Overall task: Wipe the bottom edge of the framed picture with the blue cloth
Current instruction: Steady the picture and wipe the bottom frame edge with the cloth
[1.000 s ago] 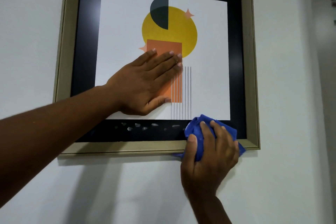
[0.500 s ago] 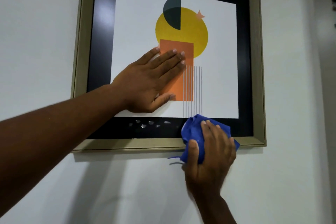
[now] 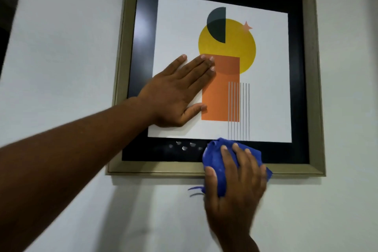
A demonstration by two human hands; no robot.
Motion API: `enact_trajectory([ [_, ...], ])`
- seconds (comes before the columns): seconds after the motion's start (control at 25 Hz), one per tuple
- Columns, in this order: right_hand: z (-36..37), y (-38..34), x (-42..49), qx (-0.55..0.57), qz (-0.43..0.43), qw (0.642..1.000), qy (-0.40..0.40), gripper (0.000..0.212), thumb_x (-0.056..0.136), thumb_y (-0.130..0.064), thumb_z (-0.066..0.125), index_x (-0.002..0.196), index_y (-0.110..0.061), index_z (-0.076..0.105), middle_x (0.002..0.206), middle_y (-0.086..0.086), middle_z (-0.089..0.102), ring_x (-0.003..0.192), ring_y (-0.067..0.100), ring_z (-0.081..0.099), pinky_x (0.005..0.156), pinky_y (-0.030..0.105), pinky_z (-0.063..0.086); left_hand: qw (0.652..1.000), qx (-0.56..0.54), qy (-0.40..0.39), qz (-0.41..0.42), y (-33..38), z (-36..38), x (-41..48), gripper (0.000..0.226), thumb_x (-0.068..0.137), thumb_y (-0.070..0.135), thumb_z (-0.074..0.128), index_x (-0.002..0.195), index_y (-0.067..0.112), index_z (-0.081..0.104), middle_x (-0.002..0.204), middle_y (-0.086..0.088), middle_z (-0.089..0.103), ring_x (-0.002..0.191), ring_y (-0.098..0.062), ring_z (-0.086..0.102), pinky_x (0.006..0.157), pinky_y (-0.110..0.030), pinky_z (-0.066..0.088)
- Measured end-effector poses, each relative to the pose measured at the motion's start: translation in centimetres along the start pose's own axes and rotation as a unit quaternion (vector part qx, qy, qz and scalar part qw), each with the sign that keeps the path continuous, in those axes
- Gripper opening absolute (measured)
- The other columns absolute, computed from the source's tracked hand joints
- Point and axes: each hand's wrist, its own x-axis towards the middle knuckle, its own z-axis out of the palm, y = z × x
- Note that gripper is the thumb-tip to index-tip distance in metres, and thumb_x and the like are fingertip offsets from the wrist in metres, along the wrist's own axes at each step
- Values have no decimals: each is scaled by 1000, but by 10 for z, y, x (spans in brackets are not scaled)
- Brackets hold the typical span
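A plain pale wall filled nearly the whole view, smooth and matte, greyish white in dim, even light. It was brighter in the middle and dulled toward the edges. Soft shadows lay on the wall low down, blurred at their borders. A dark strip ran down the upper left edge; what it was could not be told.

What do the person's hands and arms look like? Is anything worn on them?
Both are bare. The left hand and its forearm show no sleeve, watch or ring. The right hand has no glove and no ring either, and its wrist is uncovered. The nails are short and unpainted.
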Motion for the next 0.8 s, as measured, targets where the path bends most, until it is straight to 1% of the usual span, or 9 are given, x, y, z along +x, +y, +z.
enact_trajectory([
  [0.08, 5, -5, 6, 11, 28, 999, 26, 46, 92, -46, 44, 127, -19, 54, 137, 9, 55, 134, 29, 40, 113, 57, 26, 1000, 9, 2, -9, -2, 0, -5, 75, 95, 56, 18, 153, 10, 2, 164, -12, 2, 151, -25, -1, 124, -49, 9],
  [0.16, 11, -18, 9, 10, 65, 997, 37, 43, 92, -43, 45, 125, -18, 56, 134, 10, 56, 133, 30, 41, 113, 56, 25, 1000, -2, 10, -15, -3, -2, -6, 75, 95, 55, 19, 153, 10, 3, 164, -12, 3, 151, -26, 0, 124, -49, 9],
  [0.32, 8, -17, -3, 13, 2, 1000, 12, 45, 93, -47, 42, 127, -21, 53, 136, 10, 55, 133, 30, 41, 113, 56, 25, 1000, -5, 3, -10, -3, 1, -10, 75, 95, 56, 17, 153, 11, 2, 164, -11, 2, 151, -25, -1, 124, -48, 7],
  [0.44, 15, -33, 6, 14, 58, 998, 37, 41, 92, -44, 45, 123, -19, 55, 132, 10, 57, 130, 30, 43, 111, 57, 27, 1000, -9, 11, -18, -5, 0, -11, 76, 94, 56, 18, 153, 11, 3, 164, -11, 3, 151, -25, 0, 124, -48, 8],
  [0.52, 16, -40, -1, 13, 24, 999, 21, 41, 93, -46, 43, 125, -21, 53, 133, 9, 57, 132, 28, 42, 114, 53, 24, 999, -21, 15, -23, -5, -1, -13, 76, 94, 56, 18, 153, 10, 4, 164, -12, 4, 151, -25, 1, 124, -48, 8],
  [0.6, 13, -33, -8, 25, -11, 1000, 14, 42, 95, -48, 39, 127, -23, 50, 135, 8, 56, 133, 29, 42, 114, 55, 25, 999, -18, 13, -32, -2, 2, -16, 77, 93, 57, 15, 153, 10, 3, 164, -11, 3, 151, -25, 0, 124, -49, 8],
  [0.72, 19, -41, 0, 23, 55, 997, 39, 40, 94, -43, 43, 125, -20, 52, 133, 9, 57, 132, 30, 43, 115, 55, 24, 999, -19, 6, -42, -2, 2, -20, 77, 93, 56, 15, 153, 10, 1, 164, -11, 1, 151, -25, -2, 124, -49, 7],
  [0.76, 20, -46, 0, 19, 58, 997, 38, 40, 93, -42, 44, 125, -20, 52, 133, 10, 58, 132, 29, 42, 115, 54, 23, 999, -25, 7, -44, -2, 1, -20, 77, 93, 56, 16, 153, 10, 2, 164, -11, 1, 151, -25, -1, 124, -49, 7],
  [0.8, 20, -47, -3, 19, 32, 999, 30, 40, 94, -42, 43, 126, -19, 52, 133, 10, 58, 133, 28, 41, 115, 53, 24, 999, -30, 7, -45, -3, 0, -19, 77, 93, 57, 16, 153, 10, 3, 164, -11, 2, 151, -25, 0, 124, -49, 8],
])
